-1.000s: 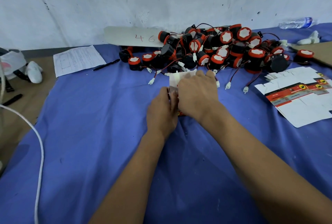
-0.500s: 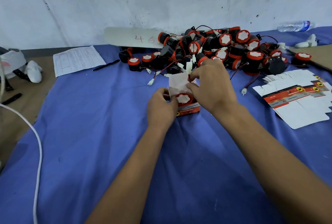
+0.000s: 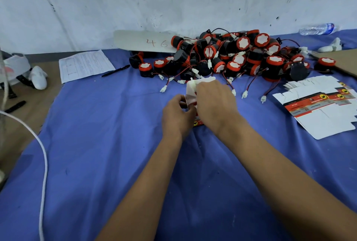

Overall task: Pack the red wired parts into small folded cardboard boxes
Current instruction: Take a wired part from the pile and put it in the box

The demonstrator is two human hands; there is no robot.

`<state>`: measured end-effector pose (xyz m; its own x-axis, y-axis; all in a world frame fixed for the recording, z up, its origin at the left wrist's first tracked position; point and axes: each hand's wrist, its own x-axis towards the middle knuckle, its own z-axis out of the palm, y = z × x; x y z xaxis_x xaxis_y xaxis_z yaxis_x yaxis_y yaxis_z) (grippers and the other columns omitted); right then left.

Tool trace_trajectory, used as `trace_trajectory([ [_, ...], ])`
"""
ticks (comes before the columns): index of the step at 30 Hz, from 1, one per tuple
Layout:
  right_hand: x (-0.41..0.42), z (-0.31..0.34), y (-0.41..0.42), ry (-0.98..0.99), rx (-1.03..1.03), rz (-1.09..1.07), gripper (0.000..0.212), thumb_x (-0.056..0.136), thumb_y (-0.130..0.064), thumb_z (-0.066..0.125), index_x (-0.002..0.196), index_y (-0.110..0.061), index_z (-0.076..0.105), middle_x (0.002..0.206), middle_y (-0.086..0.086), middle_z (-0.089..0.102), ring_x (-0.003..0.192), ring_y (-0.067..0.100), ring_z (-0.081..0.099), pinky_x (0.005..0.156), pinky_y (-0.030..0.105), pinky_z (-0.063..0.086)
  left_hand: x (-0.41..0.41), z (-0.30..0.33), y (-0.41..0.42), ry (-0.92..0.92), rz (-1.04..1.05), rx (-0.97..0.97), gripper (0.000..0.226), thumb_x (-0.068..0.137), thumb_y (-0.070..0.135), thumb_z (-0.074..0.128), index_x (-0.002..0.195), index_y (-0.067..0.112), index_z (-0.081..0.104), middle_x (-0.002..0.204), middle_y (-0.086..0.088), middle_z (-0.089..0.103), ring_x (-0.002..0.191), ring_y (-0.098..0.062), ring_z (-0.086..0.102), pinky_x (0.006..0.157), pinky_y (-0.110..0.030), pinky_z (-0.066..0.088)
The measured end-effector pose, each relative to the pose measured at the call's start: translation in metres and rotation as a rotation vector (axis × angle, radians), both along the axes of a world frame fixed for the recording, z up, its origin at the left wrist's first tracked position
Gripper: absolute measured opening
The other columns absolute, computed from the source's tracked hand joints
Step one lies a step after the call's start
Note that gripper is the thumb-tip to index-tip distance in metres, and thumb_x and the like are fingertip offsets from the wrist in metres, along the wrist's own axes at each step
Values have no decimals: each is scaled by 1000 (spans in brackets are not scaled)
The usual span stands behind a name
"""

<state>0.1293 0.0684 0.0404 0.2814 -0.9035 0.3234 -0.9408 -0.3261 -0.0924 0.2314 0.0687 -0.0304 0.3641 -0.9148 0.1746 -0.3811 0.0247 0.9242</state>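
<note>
2 hands are working 1 small cardboard box (image 3: pixel 197 123) at the middle of the blue cloth (image 3: pixel 96 144), just in front of the heap of red wired parts (image 3: pixel 239 57). The left hand (image 3: pixel 176 114) curls round the box's near-left side, thumb and fingers pinching a white side flap (image 3: pixel 187 100). The right hand (image 3: pixel 215 102) lies over the open top, fingers bent down onto the box; whether they pinch a wire or only press a flap cannot be told, since the hand covers the opening. A taller white flap (image 3: pixel 201 84) stands up behind the knuckles.

My read: this is the stuffing-and-closing step, with a part presumably inside and its lead being tucked down. Next comes folding that upright flap over and tucking it in, which calls for the left hand to steady the walls while the right clears the opening.

Off to the right a stack of flat unfolded boxes (image 3: pixel 318 105) waits, and plenty of parts remain, so the job looks far from done.
</note>
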Motion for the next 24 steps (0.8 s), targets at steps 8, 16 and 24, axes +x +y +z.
trace_trajectory([
  [8,-3,9,-15,118,-18,58,16,90,-1,53,86,-14,44,103,12,65,92,28,55,67,33,30,0,-2,0,69,-33,-6,7,91,24,72,88,27,66,93,4,73,83,-17,69,70,-38,57],
  [16,-20,17,-37,161,159,145,37,91,-19,66,65,-15,39,69,-1,44,67,21,46,59,32,38,-2,-1,-2,133,-3,50,18,89,26,77,104,19,71,103,0,75,92,-18,71,77,-40,62],
  [24,-26,21,-34,156,282,220,40,81,-39,77,68,-20,44,67,-2,50,58,14,46,50,27,33,-1,-1,0,137,-19,49,7,90,23,74,96,25,72,94,4,74,86,-18,71,77,-46,62],
])
